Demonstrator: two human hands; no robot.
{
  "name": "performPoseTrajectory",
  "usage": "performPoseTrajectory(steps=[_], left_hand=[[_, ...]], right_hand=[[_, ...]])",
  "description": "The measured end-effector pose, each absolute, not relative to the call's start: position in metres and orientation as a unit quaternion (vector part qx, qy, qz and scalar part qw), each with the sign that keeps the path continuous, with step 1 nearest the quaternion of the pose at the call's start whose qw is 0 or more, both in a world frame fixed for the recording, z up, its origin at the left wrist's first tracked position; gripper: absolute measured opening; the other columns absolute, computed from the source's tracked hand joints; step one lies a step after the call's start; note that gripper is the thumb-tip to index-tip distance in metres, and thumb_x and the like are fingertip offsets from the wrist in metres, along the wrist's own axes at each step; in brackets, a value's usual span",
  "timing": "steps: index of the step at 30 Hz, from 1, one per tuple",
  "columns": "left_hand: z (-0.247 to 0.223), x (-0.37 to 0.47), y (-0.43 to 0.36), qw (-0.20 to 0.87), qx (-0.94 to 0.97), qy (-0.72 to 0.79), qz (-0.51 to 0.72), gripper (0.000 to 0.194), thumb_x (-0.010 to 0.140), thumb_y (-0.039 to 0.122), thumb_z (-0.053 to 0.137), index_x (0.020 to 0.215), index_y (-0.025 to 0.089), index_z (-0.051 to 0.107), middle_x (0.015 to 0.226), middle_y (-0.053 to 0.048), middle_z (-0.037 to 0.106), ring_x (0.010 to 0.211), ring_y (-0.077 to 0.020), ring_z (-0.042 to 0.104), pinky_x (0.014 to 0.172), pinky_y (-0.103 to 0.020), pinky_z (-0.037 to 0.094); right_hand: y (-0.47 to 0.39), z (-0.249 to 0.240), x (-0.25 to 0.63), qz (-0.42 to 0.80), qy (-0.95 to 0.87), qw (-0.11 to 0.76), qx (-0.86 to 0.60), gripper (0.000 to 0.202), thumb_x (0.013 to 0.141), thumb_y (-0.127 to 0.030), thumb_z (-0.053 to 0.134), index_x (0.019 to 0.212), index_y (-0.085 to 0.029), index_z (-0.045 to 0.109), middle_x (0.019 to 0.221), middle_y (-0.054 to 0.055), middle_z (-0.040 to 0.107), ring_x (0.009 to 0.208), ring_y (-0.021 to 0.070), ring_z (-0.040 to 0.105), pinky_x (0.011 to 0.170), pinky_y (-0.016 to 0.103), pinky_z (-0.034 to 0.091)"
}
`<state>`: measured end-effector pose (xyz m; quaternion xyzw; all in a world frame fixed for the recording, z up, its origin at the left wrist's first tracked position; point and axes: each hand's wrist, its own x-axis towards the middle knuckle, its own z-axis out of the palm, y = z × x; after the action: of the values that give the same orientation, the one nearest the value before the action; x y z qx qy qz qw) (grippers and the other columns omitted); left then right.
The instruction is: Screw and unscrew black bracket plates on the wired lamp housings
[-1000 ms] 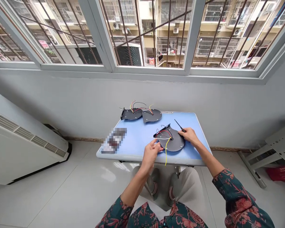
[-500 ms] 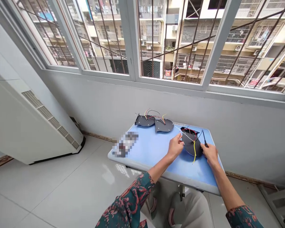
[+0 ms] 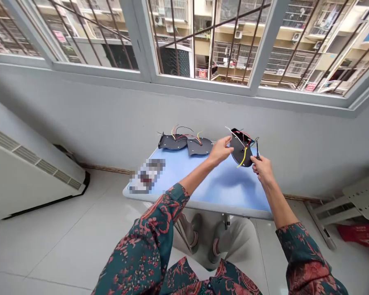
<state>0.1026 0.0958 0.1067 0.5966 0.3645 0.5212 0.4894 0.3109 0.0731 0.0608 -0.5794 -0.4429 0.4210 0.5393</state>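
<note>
The right hand (image 3: 262,169) is curled around a slim black tool with a thin shaft (image 3: 257,152), its fingertips close against the right rim of a flat, black, rounded housing with a bracket at its far end (image 3: 237,152). The left hand (image 3: 220,151) is half closed at the opposite rim; whether it pinches or merely steadies, I cannot tell. Between the hands, the housing stands tilted above the tabletop, casting a shadow nearer the body.

It looks stiff and fairly light, perhaps smooth enough to slip; the rim seems the best hold. The thin yellow wire (image 3: 244,157) and white wire (image 3: 232,133) seem the fragile parts, best kept from under the fingers.

Left of the left hand, two similar black housings (image 3: 174,142) (image 3: 201,148) limit sideways travel. The pale blue tabletop (image 3: 199,186) offers room on the body side of both hands, ending at its raised grey-white edge. Beyond the hands, the plain pale wall (image 3: 110,110) rises close behind the table.
</note>
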Motion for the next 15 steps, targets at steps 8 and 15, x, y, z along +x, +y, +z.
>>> performPoseTrajectory(steps=[8,15], left_hand=[[0.082,0.083,0.069,0.464,0.653,0.338,0.494,0.059,0.097,0.035,0.059,0.151,0.013,0.050,0.157,-0.019,0.053,0.138,-0.0352,0.058,0.114,-0.051,0.048],[-0.017,0.088,0.041,0.288,0.721,0.522,0.353,0.081,0.078,0.061,0.077,0.138,0.009,0.061,0.163,-0.026,0.041,0.160,-0.0508,0.014,0.130,-0.063,0.005]], right_hand=[[0.054,0.069,0.312,0.531,-0.326,0.614,-0.484,0.054,0.063,-0.034,0.098,0.079,-0.022,0.048,0.051,-0.016,0.031,0.036,-0.0012,0.022,0.030,0.011,0.020],[0.020,0.062,0.343,0.550,-0.250,0.646,-0.466,0.054,0.049,-0.022,0.101,0.083,-0.017,0.059,0.046,-0.016,0.033,0.033,-0.0022,0.023,0.027,0.010,0.019]])
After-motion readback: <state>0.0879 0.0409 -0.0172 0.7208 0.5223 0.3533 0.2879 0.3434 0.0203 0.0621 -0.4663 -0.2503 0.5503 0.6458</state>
